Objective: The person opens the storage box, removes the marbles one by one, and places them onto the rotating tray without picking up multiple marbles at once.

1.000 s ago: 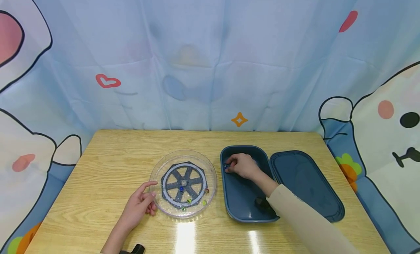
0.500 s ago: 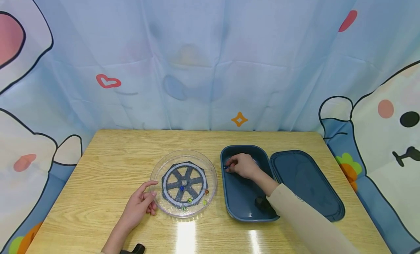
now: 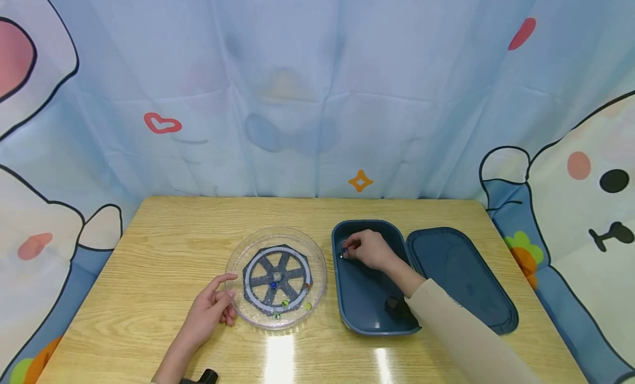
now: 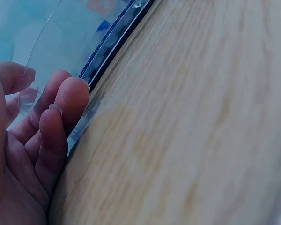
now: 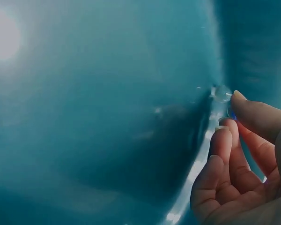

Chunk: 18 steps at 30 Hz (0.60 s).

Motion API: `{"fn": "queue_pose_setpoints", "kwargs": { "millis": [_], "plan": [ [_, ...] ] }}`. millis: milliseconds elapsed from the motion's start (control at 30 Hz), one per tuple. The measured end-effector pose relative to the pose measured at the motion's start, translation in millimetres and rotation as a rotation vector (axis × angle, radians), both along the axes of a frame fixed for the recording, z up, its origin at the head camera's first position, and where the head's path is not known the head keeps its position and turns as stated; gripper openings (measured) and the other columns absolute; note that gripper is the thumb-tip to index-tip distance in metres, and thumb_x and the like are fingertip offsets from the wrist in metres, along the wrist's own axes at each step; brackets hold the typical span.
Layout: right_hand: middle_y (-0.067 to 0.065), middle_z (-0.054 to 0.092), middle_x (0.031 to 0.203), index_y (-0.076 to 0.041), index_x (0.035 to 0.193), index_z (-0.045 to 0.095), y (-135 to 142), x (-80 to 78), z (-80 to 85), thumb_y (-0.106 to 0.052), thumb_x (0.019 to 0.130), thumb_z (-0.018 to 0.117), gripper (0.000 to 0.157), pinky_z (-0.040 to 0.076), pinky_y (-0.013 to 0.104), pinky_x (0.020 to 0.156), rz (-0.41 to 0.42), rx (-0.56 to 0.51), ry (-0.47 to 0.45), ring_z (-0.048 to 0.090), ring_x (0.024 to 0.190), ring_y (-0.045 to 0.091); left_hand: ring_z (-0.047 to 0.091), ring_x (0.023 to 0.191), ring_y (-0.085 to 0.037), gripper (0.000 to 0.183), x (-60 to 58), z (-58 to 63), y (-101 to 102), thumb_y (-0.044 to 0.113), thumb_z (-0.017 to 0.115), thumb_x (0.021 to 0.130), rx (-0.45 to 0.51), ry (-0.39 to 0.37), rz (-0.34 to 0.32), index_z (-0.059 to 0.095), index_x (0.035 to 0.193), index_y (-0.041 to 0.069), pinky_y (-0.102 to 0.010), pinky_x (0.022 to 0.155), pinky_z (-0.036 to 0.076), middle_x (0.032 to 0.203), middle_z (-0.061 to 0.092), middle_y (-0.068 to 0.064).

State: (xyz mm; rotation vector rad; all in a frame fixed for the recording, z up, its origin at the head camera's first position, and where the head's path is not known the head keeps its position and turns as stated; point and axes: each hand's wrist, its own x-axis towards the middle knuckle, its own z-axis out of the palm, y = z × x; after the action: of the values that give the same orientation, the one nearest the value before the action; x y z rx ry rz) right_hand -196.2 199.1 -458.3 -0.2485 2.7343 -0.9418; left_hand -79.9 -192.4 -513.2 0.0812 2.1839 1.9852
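Observation:
In the head view, my right hand (image 3: 369, 248) reaches into the dark blue box (image 3: 354, 312) near its left wall. Its thumb and fingers pinch a blue marble (image 5: 231, 113), partly covered by them. A clear marble (image 5: 222, 93) lies by the thumb tip. To the left, a clear round dish (image 3: 317, 246) with a dark spoked pattern holds several marbles: a blue marble (image 3: 273, 285), a reddish-brown marble (image 3: 306, 285) and yellow-green ones, such as a yellow-green marble (image 3: 308, 306). My left hand (image 3: 208, 307) grips the dish's left rim, lower fingers curled outside it.
Right of the box lies its dark blue lid (image 3: 461, 279), flat on the wooden table (image 3: 173, 235). A black strap piece (image 3: 207, 376) shows by the left wrist. Behind the table hangs a light blue printed curtain (image 3: 297, 70).
The right hand's fingertips have shifted slightly at the box's left wall, and the blue marble now shows between them. The reddish-brown marble has rolled a little leftward. The left hand stays put.

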Motion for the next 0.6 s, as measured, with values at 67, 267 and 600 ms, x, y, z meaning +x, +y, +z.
{"fn": "queue_pose_setpoints", "kwargs": {
  "millis": [67, 267, 600],
  "plan": [
    [-0.001, 0.067, 0.086, -0.007, 0.101, 0.076, 0, 0.8, 3.1, -0.009, 0.090, 0.073, 0.011, 0.053, 0.031, 0.066, -0.006, -0.018, 0.001, 0.062, 0.078, 0.014, 0.060, 0.052, -0.020, 0.036, 0.1, 0.3, 0, 0.012, 0.054, 0.104, 0.001, -0.002, 0.000, 0.050, 0.139, 0.006, -0.033, 0.051, 0.057, 0.069, 0.060, -0.017],
    [0.000, 0.068, 0.089, -0.007, 0.102, 0.076, 1, 4.1, 10.7, -0.011, 0.089, 0.075, 0.013, 0.054, 0.032, 0.068, -0.010, -0.062, -0.005, 0.063, 0.080, 0.014, 0.060, 0.052, -0.020, 0.036, 0.2, 1.1, 0, 0.015, 0.055, 0.104, -0.003, 0.001, -0.002, 0.050, 0.139, 0.007, -0.033, 0.051, 0.057, 0.069, 0.061, -0.016],
    [0.001, 0.067, 0.094, -0.011, 0.109, 0.074, -3, 16.2, 43.0, -0.017, 0.092, 0.073, 0.018, 0.055, 0.037, 0.075, 0.003, -0.157, 0.047, 0.062, 0.087, 0.019, 0.060, 0.052, -0.020, 0.036, 1.0, 1.3, 0, 0.015, 0.055, 0.104, -0.004, 0.000, 0.000, 0.050, 0.139, 0.008, -0.034, 0.051, 0.057, 0.069, 0.061, -0.017]
  ]
}}
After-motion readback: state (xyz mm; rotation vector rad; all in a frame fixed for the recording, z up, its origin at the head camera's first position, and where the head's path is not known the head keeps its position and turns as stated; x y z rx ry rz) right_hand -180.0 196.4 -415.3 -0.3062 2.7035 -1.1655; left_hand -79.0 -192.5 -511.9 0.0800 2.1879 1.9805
